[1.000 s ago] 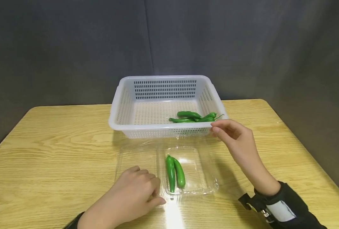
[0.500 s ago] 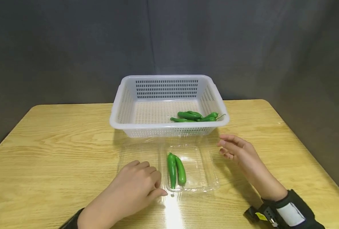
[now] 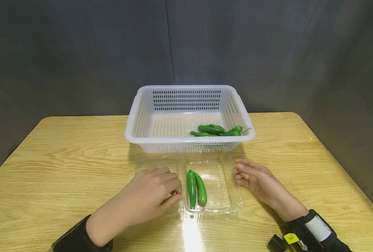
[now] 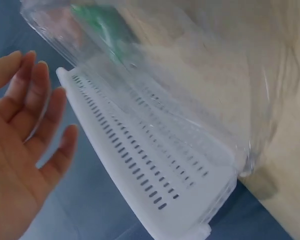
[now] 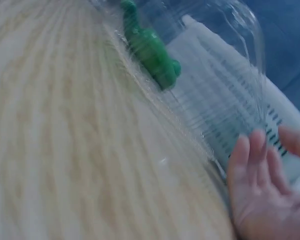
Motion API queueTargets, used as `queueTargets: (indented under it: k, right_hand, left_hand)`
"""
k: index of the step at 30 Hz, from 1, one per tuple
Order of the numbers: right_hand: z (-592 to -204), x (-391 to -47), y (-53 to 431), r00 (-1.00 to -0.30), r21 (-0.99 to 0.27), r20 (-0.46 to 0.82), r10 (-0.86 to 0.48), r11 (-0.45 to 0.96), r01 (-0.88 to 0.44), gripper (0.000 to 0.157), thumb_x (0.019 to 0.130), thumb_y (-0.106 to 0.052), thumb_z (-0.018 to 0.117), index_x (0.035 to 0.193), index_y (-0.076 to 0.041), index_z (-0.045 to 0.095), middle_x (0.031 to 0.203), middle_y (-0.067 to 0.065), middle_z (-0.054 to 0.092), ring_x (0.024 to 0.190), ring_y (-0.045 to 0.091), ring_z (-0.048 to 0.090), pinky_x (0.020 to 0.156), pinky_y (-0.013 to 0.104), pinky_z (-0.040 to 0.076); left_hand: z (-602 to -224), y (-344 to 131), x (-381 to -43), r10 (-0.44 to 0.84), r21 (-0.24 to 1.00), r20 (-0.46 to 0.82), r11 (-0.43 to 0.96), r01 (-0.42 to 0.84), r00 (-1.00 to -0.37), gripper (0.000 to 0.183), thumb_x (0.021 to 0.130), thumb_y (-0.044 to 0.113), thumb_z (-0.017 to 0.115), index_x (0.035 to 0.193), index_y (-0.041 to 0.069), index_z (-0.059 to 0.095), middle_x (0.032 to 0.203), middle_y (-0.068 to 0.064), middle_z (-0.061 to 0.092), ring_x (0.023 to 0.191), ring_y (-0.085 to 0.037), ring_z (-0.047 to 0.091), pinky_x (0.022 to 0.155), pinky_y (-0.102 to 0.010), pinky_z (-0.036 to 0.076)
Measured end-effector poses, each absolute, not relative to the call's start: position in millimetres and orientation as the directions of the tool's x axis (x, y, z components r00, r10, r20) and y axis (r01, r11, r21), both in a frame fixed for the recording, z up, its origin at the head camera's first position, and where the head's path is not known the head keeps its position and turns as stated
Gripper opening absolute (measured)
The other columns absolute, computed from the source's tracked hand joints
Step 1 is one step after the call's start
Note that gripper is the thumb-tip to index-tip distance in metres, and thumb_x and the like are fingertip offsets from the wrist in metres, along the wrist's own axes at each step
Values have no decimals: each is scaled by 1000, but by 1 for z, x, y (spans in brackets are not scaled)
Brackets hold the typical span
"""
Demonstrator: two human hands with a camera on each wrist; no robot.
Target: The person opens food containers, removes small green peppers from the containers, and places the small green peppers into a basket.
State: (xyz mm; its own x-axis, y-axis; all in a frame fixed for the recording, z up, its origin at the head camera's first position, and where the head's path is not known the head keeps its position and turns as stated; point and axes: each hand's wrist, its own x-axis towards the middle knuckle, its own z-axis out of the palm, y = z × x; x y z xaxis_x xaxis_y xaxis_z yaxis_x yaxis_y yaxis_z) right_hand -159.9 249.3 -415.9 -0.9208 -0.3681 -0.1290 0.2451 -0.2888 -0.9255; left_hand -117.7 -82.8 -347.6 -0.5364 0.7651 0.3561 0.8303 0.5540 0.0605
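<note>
Two green chili peppers, one on the left (image 3: pixel 191 189) and one on the right (image 3: pixel 201 190), lie side by side in a clear plastic clamshell box (image 3: pixel 216 190), which is spread flat on the table. My left hand (image 3: pixel 155 192) hovers over the clamshell's left half; its fingers are loosely bent and hold nothing in the left wrist view. At the box's right wall is my right hand (image 3: pixel 262 182). Its fingers (image 5: pixel 257 150) are fairly straight beside the clear wall; whether they touch it I cannot tell.
Behind the box stands a white perforated basket (image 3: pixel 173 140), with several green chili peppers (image 3: pixel 210 130) in its near right corner. All of it is on a wooden table (image 3: pixel 63 168), backed by a dark grey curtain (image 3: pixel 95 52).
My right hand has come down from the basket's near right rim to the box's right side, its fingers spreading from a near pinch. The left hand stays over the left half.
</note>
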Motion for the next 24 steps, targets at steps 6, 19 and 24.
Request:
queueTargets:
  k: [6,19,24]
  right_hand:
    - [-424,-164,256,-886,-895,-15,-463,-389,218,26,103,1,42,126,-5,53,102,3,64,92,11,62,88,26,51]
    - [-428,-163,260,-872,-898,29,-489,-396,192,28,104,1,39,124,-6,57,105,3,64,94,12,62,88,27,51]
    - [-430,-165,258,-870,-889,42,-491,-416,192,29,105,2,37,122,-7,58,105,3,64,93,12,61,88,26,51]
  left_hand:
    - [-339,-77,-135,829,-1,355,462,887,-432,9,89,20,74,92,18,65,91,8,61,89,-11,58,84,-27,49]
    - [-338,-34,-157,920,35,77,384,923,-385,16,91,27,73,106,21,72,99,10,66,93,-8,59,85,-26,47]
    - [-334,-18,-165,911,32,-90,406,913,-401,22,88,26,75,110,22,73,107,9,67,97,-9,60,84,-26,49]
